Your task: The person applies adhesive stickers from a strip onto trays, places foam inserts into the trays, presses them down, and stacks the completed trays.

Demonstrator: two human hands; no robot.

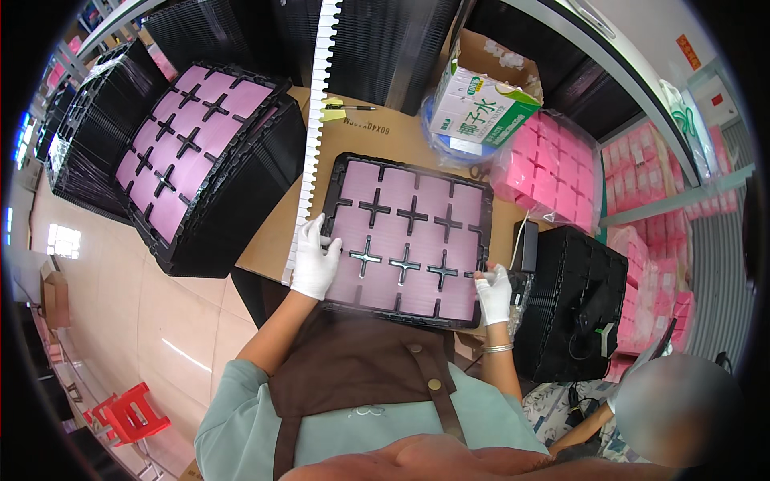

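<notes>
Black tray (345, 172) of pink sheets sits centre on the cardboard table (273, 240). Left hand (314, 260), gloved, at 9 o'clock of the tray, fingers together, flat on its edge. Right hand (493, 293) at 4 o'clock, fingers curled on the tray's rim. Stacked trays (204, 152) at 10 o'clock.

Right hand (492, 293) fingertips hidden behind black tray (403, 238) near-right edge; tray's near-left corner covered by left hand (314, 260); co-worker's head (672, 410) blurred.

Green-and-white carton box (480, 108) behind the tray, bagged pink stack (553, 168) beside it, yellow note (333, 114) on cardboard.
</notes>
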